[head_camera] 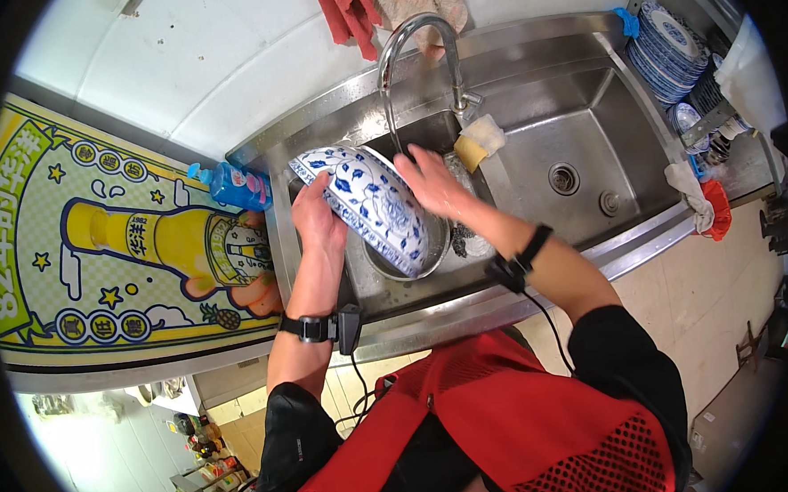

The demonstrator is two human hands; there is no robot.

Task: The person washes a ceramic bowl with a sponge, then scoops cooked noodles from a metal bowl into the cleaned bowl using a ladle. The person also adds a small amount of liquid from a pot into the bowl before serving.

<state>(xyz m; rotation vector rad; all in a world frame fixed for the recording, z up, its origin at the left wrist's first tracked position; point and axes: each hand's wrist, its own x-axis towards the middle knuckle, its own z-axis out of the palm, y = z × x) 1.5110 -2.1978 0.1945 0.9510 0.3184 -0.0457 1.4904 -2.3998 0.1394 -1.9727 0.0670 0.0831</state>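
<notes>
A large blue-and-white patterned bowl (378,197) is tilted over the left sink basin, its outer wall facing up. My left hand (319,216) grips its banded rim, with the thumb on the outside and the other fingers hidden. Beside the bowl's far right side is my right hand (434,184), slightly blurred, fingers spread and nothing visible in it. Whether it touches the bowl, I cannot tell. A curved chrome faucet (416,24) arches above, its spout end close to my right fingers. Under the bowl sits a round metal vessel (443,243), mostly covered.
Yellow and white sponges (476,148) lie on the divider by the right basin (535,138). A blue soap bottle (237,186) stands at the left rim, next to a printed panel (133,239). Stacked plates (668,54) are at far right; cloths (348,14) hang behind.
</notes>
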